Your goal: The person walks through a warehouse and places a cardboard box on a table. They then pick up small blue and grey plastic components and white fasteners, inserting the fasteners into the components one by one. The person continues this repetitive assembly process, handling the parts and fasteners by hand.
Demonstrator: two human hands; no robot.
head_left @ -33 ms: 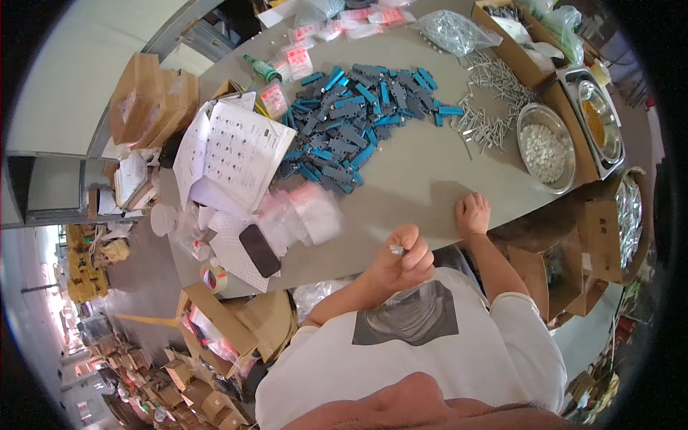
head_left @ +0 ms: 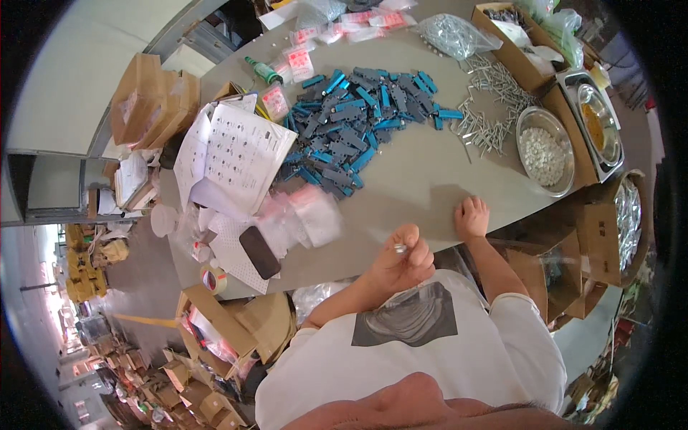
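Note:
My left hand [head_left: 405, 264] is raised over the near table edge, closed, with thumb and fingers pinching a small silvery metal piece [head_left: 400, 248]. Its exact kind is too small to make out. To its right, my right hand [head_left: 472, 218] rests palm down on the grey table [head_left: 408, 183], fingers loosely bent and a little apart, with nothing seen in it. Beyond both hands lies a heap of blue and dark grey plastic parts [head_left: 351, 115]. Loose metal screws [head_left: 494, 97] are spread at the far right, beside a metal bowl [head_left: 522, 143] of small white pieces [head_left: 542, 154].
A black phone [head_left: 259, 252], clear plastic bags [head_left: 315, 218] and printed sheets [head_left: 240, 154] lie on the left. A tape roll [head_left: 213, 279] sits at the near left edge. Cardboard boxes [head_left: 600, 240] stand right of the table. A bag of screws [head_left: 455, 34] lies at the back.
The small metal piece in my left hand's pinch has turned slightly. Both hands have otherwise stayed almost in place.

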